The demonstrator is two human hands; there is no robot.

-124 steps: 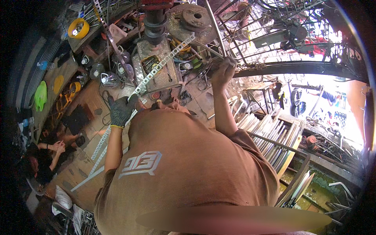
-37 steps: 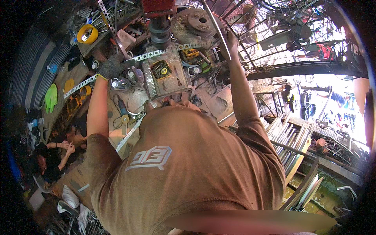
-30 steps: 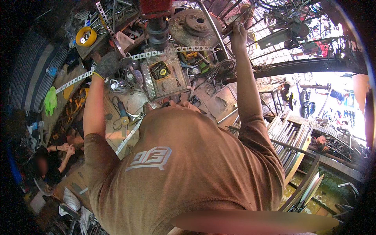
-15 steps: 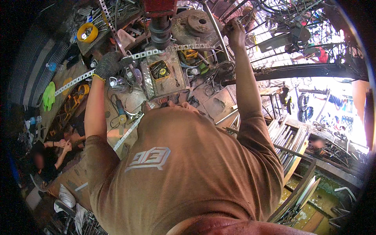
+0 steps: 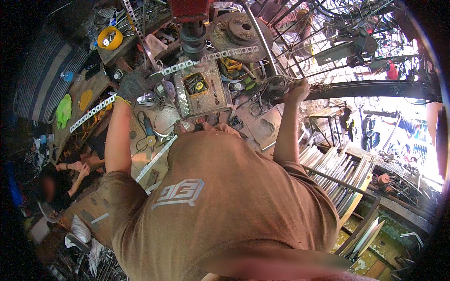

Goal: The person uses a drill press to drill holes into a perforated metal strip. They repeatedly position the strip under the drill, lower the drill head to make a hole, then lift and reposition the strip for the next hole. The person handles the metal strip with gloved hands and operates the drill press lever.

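Observation:
My left hand (image 5: 136, 86), in a dark grey glove with a yellow cuff, is closed around a long pale metal strip with a row of holes (image 5: 93, 112). The strip runs from lower left up to the right, under the dark stepped spindle (image 5: 193, 40) of a red-topped machine. My bare right hand (image 5: 297, 91) is a fist at the right, beside dark rods and a black beam; what it grips is hidden. Below the strip, a metal table plate (image 5: 206, 105) carries a yellow-rimmed tray of small parts (image 5: 196, 85).
A large round metal disc (image 5: 243, 29) sits behind the strip. A yellow bowl (image 5: 110, 37) and a green glove (image 5: 63, 112) lie at the left. An angle grinder (image 5: 149, 131) rests below my left hand. Another person (image 5: 70, 180) sits at the lower left. Metal bars (image 5: 335, 175) are stacked at right.
My right hand has come down and nearer, from beside the disc to the black beam. My left hand keeps its grip on the strip. The view has shifted slightly.

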